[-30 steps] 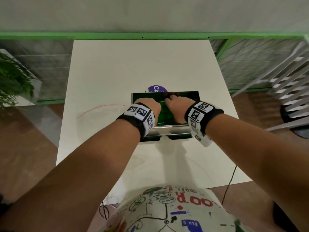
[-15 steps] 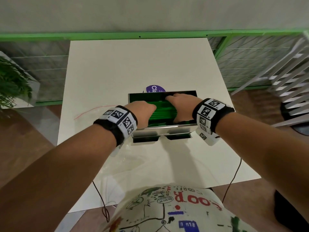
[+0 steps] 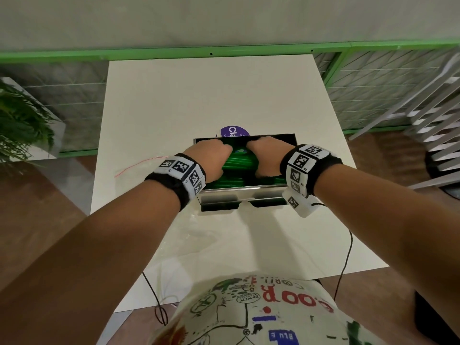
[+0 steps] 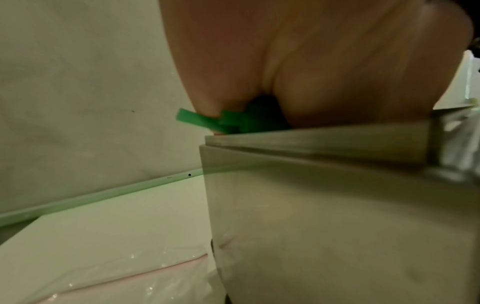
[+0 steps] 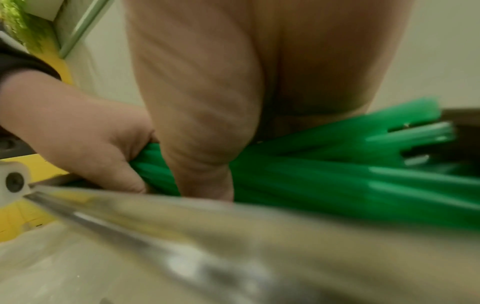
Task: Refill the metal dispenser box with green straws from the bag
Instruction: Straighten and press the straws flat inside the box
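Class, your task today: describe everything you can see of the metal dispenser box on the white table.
The metal dispenser box is a shiny, silver, rectangular container standing upright on the white table. Its top is open, and two dark slots show low on its near face. Green straws lie lengthwise inside. The left hand and right hand reach in and grip the bundle. A purple round label lies just behind it.

both forearms reach forward, left hand (image 3: 211,159) and right hand (image 3: 267,155) curled, knuckles up.
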Demonstrator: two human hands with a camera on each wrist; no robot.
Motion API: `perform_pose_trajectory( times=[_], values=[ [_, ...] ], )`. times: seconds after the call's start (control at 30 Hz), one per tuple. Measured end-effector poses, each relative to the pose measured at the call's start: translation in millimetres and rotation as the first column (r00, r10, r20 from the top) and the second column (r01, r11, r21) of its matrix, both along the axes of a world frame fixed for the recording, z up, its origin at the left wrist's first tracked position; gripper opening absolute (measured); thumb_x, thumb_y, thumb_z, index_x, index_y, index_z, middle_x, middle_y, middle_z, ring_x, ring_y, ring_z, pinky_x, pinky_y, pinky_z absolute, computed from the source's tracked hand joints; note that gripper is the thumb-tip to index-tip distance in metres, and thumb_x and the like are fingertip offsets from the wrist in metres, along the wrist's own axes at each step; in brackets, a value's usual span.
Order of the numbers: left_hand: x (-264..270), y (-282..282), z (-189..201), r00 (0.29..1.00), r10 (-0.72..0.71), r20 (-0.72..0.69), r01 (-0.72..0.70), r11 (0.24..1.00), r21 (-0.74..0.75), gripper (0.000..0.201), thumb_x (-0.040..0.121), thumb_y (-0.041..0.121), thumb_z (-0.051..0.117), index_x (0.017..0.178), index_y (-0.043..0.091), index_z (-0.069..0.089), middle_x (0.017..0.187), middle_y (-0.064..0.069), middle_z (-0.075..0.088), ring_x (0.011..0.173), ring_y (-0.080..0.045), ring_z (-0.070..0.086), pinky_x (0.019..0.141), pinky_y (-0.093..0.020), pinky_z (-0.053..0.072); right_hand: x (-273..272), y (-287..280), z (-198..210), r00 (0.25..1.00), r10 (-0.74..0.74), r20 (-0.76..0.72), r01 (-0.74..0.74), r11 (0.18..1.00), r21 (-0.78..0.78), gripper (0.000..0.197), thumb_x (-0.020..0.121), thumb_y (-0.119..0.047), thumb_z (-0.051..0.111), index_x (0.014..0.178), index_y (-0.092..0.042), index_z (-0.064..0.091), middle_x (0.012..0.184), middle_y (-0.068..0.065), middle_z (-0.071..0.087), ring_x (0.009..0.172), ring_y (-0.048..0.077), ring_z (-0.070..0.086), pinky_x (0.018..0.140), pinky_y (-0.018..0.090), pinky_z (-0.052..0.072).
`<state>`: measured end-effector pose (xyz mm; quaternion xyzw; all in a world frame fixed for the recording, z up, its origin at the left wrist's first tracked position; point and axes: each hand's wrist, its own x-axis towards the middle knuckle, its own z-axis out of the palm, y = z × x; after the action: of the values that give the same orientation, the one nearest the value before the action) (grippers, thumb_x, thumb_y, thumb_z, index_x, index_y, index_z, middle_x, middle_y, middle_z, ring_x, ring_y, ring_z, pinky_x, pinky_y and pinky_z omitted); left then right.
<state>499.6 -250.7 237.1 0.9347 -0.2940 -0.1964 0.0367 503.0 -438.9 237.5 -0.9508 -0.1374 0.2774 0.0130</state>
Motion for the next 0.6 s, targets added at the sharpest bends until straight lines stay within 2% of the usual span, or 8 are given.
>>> perform_pose_trajectory(
  times=[0.07,0.13,0.3,0.37,0.4,0.47,0.57,0.6],
  values=[
    [1,-4,2,0.998,0.063,-0.030,-0.063,0.998,-0.017,0.013,0.090,0.010,0.065,0.099,0.013,0.056,0.095,-0.007,0.061,0.083,-0.024,0.057,0.070,-0.033,0.042,-1,1,-1,1.000,-0.003,0.003,0.003,0.999,0.039,0.058,0.073,-0.025,0.081,0.123,-0.014,0.054,0.109,0.007,0.061,0.092,0.023,0.058,0.081,0.034,0.052],
    [2,-5,4,0.989,0.124,-0.080,-0.129,0.990,-0.058,0.015,0.087,0.010,0.066,0.102,0.011,0.061,0.084,-0.001,0.055,0.082,-0.024,0.058,0.067,-0.032,0.040,-1,1,-1,1.000,0.001,-0.009,-0.001,0.999,0.038,0.063,0.072,-0.026,0.082,0.125,-0.014,0.052,0.111,0.008,0.060,0.091,0.022,0.055,0.082,0.035,0.052],
    [-5,0,-1,0.985,0.114,-0.128,-0.146,0.949,-0.280,0.038,0.079,0.023,0.074,0.114,0.018,0.061,0.107,-0.001,0.059,0.095,-0.020,0.056,0.082,-0.034,0.048,-4,0,-3,0.999,-0.038,-0.017,0.038,0.998,0.044,0.064,0.071,-0.028,0.083,0.125,-0.013,0.052,0.114,0.010,0.060,0.095,0.025,0.058,0.084,0.036,0.052],
    [-11,-1,-3,0.972,0.165,-0.166,-0.225,0.854,-0.468,0.035,0.078,0.028,0.070,0.111,0.019,0.063,0.107,0.000,0.060,0.098,-0.019,0.058,0.090,-0.034,0.050,-8,1,-6,0.999,-0.047,-0.011,0.047,0.998,0.039,0.067,0.072,-0.036,0.081,0.127,-0.015,0.049,0.118,0.013,0.057,0.102,0.031,0.060,0.089,0.043,0.054],
    [-13,-2,-3,0.957,0.207,-0.203,-0.287,0.763,-0.579,0.031,0.077,0.028,0.066,0.107,0.018,0.065,0.105,0.000,0.063,0.098,-0.019,0.061,0.090,-0.032,0.052,-10,1,-9,0.999,-0.047,-0.005,0.047,0.998,0.038,0.072,0.071,-0.042,0.080,0.129,-0.015,0.047,0.120,0.015,0.055,0.104,0.035,0.060,0.091,0.047,0.054],
    [-15,-8,4,0.897,0.300,-0.326,-0.437,0.480,-0.761,0.021,0.078,0.020,0.060,0.096,0.015,0.068,0.097,-0.004,0.069,0.095,-0.020,0.066,0.088,-0.029,0.055,-11,1,-13,0.999,-0.045,0.013,0.044,0.998,0.036,0.079,0.069,-0.048,0.080,0.132,-0.015,0.044,0.124,0.017,0.053,0.108,0.038,0.059,0.092,0.049,0.053],
    [-6,-10,20,0.740,0.339,-0.581,-0.616,-0.005,-0.788,0.016,0.082,0.004,0.051,0.084,0.006,0.067,0.089,-0.017,0.068,0.091,-0.026,0.067,0.085,-0.033,0.059,-11,1,-11,0.998,-0.061,0.008,0.060,0.998,0.021,0.076,0.074,-0.038,0.079,0.136,-0.013,0.043,0.129,0.017,0.050,0.111,0.037,0.058,0.094,0.046,0.053],
    [-2,-7,24,0.698,0.334,-0.633,-0.641,-0.103,-0.761,0.018,0.083,0.002,0.048,0.082,0.005,0.066,0.089,-0.019,0.067,0.091,-0.028,0.068,0.084,-0.033,0.061,-11,1,-11,0.998,-0.062,0.006,0.062,0.998,0.022,0.077,0.074,-0.034,0.080,0.138,-0.013,0.043,0.130,0.017,0.049,0.111,0.037,0.059,0.093,0.045,0.054]
  ],
)
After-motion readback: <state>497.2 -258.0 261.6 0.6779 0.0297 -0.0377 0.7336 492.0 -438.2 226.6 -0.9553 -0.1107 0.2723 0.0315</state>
